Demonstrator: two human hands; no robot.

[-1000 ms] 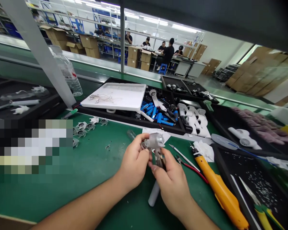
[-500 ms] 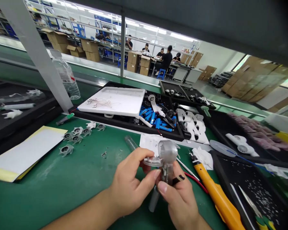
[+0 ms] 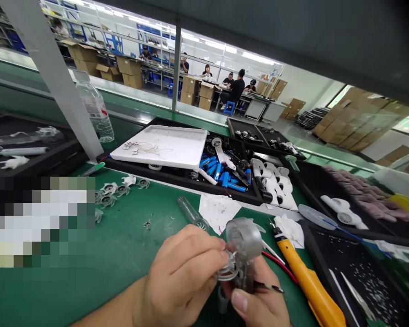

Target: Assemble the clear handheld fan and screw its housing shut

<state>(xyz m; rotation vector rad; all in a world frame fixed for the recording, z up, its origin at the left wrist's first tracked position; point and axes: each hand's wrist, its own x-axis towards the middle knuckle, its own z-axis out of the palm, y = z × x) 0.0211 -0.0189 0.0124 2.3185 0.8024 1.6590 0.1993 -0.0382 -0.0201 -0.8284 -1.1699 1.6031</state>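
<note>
My left hand [image 3: 179, 281] pinches a small clear ring-shaped part [image 3: 227, 269] against the side of a translucent grey fan housing [image 3: 243, 247]. My right hand [image 3: 259, 304] grips that housing from below, with thin tweezers [image 3: 267, 286] sticking out to the right between its fingers. Both hands are low in the view, above the green bench mat [image 3: 122, 240].
An orange electric screwdriver [image 3: 310, 284] lies right of my hands, with red wire [image 3: 279, 265] beside it. A black tray [image 3: 252, 195] behind holds blue cells, white fan bodies and a white lid. Small impellers [image 3: 114, 188] and a clear tube [image 3: 191, 212] lie on the mat. A bottle [image 3: 93, 109] stands back left. People sit far behind.
Both hands have drawn nearer the camera and lower. The housing has turned, and my left fingers now press the clear ring against its side.
</note>
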